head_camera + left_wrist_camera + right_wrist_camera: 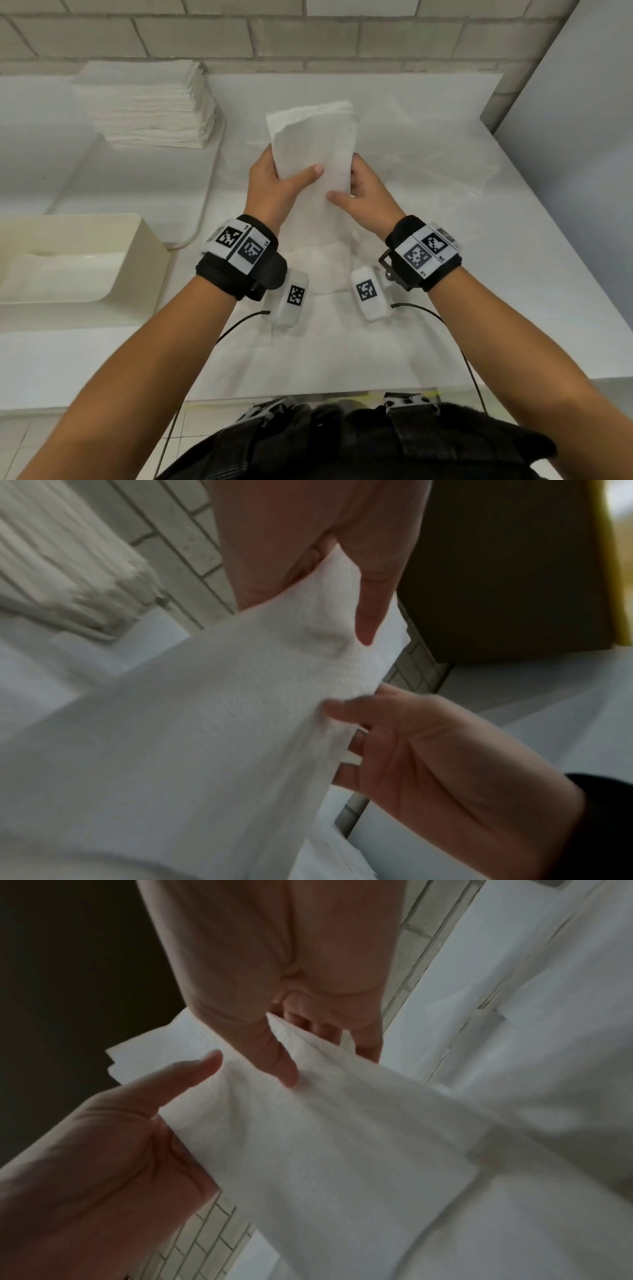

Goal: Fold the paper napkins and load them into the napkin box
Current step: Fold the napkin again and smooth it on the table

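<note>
Napkins (313, 150) betw thumbs & fingers (265, 161), both hands

Bare counter (428, 301) right of the hands, open to pass up to the grey panel (582, 137) rising at the far right edge. Brick wall (308, 34) closes the back. Far left: tall napkin stack (147, 106) stands against the wall, blocks that corner. Near left: cream napkin box (144, 240), open top, reachable from above; open counter strip between box and stack. Centre: the folded napkin bundle (315, 150), held up in both hands, blocks the middle; loose napkins (318, 270) lie flat under the wrists.
</note>
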`<state>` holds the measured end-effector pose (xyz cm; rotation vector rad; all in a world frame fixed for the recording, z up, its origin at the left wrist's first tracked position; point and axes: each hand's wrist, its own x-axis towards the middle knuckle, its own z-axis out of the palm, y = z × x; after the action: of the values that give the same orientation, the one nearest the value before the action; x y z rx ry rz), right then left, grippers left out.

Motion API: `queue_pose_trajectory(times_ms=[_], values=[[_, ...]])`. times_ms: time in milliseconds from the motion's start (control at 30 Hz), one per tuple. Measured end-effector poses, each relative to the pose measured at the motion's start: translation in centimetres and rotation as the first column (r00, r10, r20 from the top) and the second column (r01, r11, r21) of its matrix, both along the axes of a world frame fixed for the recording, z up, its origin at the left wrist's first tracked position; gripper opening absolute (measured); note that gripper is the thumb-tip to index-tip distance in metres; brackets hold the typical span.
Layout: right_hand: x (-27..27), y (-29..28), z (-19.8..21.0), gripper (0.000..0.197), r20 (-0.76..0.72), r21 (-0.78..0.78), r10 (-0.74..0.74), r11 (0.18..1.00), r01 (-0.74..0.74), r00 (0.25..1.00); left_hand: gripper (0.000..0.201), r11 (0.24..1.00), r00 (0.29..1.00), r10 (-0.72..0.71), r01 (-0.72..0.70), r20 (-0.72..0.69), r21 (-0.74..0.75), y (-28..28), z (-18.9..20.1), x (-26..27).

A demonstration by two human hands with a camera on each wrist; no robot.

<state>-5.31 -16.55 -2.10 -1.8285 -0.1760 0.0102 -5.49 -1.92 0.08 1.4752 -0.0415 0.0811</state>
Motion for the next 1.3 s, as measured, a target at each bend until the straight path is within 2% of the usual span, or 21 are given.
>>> queue_pose_trajectory(times_ms=[100,167,233,267,333,367,433,467,533,600,667,733,800,833,900,967,1000,1067,1133,1233,1300], values=[[0.2,0.1,0.3,0.056,0.012,-0.004,0.011,1.0,-0.011,1.0,0.041,0.999,1.0,0.013,-0.013,0.002,0.041,-0.8,-0.1,0.2],[0.1,-0.2,0.4,0.073,0.029,-0.072,-0.003,0.997,0.005,1.0,0.038,0.996,0.999,0.023,-0.019,-0.043,0.092,-0.9,-0.9,0.3],[0.0,-0.7,1.5,0.095,0.23,-0.134,-0.039,0.988,0.072,0.972,0.037,0.983,1.0,0.011,-0.008,-0.017,0.184,-0.6,-1.1,0.5],[0.1,-1.0,2.5,0.099,0.358,-0.191,-0.039,0.975,0.114,0.933,0.036,0.967,0.999,-0.007,-0.003,0.036,0.253,-0.5,-0.8,0.7],[0.8,-1.3,5.4,0.096,0.54,-0.339,0.021,0.92,0.195,0.842,0.034,0.9,0.981,-0.086,0.0,0.177,0.436,-0.3,0.4,1.4],[1.4,-1.3,6.8,0.09,0.554,-0.415,0.065,0.886,0.208,0.83,0.034,0.846,0.962,-0.146,0.001,0.229,0.534,-0.2,1.3,1.8],[2.3,-1.7,8.9,0.071,0.458,-0.515,0.128,0.845,0.146,0.88,0.039,0.736,0.929,-0.255,0.006,0.269,0.677,-0.1,2.8,2.5],[2.7,-2.0,9.3,0.059,0.391,-0.512,0.137,0.854,0.091,0.91,0.042,0.703,0.925,-0.281,0.016,0.256,0.711,0.2,3.2,2.8],[3.3,-3.1,8.9,0.04,0.316,-0.391,0.103,0.92,0.03,0.943,0.038,0.67,0.945,-0.266,0.038,0.192,0.741,1.2,3.3,3.3],[3.5,-4.4,7.7,0.032,0.245,-0.198,0.017,0.98,0.033,0.969,0.035,0.647,0.973,-0.196,0.032,0.126,0.762,2.9,2.2,3.7],[3.4,-5.5,5.9,0.028,0.135,-0.021,-0.061,0.998,0.064,0.989,0.033,0.691,0.991,-0.099,-0.001,0.095,0.723,4.4,1.2,3.8],[3.4,-6.1,4.1,0.028,0.023,0.101,-0.107,0.989,0.104,0.994,0.026,0.811,0.998,-0.042,0.012,0.037,0.584,5.1,0.5,3.6],[3.3,-6.4,2.6,0.031,-0.053,0.13,-0.138,0.981,0.144,0.989,0.023,0.912,0.999,-0.029,0.042,-0.038,0.409,5.0,0.2,3.3],[3.3,-6.5,2.0,0.032,-0.072,0.11,-0.149,0.982,0.156,0.986,0.024,0.928,0.998,-0.032,0.053,-0.063,0.368,4.9,-0.1,3.3],[3.0,-6.7,0.7,0.034,-0.09,0.03,-0.151,0.988,0.154,0.984,0.022,0.91,0.993,-0.055,0.094,-0.107,0.404,4.5,-1.1,3.4],[2.6,-6.8,-0.7,0.035,-0.132,-0.071,-0.149,0.988,0.14,0.98,0.02,0.828,0.986,-0.071,0.143,-0.151,0.542,4.0,-2.5,3.3],[2.5,-6.9,-1.4,0.035,-0.159,-0.119,-0.148,0.984,0.13,0.976,0.024,0.789,0.982,-0.07,0.161,-0.173,0.593,3.8,-3.3,3.3],[2.3,-6.9,-2.5,0.035,-0.187,-0.195,-0.148,0.974,0.111,0.971,0.031,0.76,0.977,-0.056,0.176,-0.207,0.626,3.7,-4.4,3.2],[2.4,-7.0,-2.5,0.037,-0.166,-0.181,-0.158,0.975,0.127,0.973,0.029,0.778,0.982,-0.048,0.152,-0.184,0.609,3.6,-4.5,3.2],[2.8,-7.0,-1.6,0.045,-0.117,-0.075,-0.186,0.981,0.178,0.976,0.026,0.837,0.991,-0.022,0.09,-0.131,0.539,3.7,-3.8,3.8],[3.1,-6.9,-1.7,0.045,-0.132,-0.074,-0.174,0.983,0.165,0.976,0.029,0.843,0.989,-0.006,0.084,-0.146,0.532,3.6,-3.9,3.8]])
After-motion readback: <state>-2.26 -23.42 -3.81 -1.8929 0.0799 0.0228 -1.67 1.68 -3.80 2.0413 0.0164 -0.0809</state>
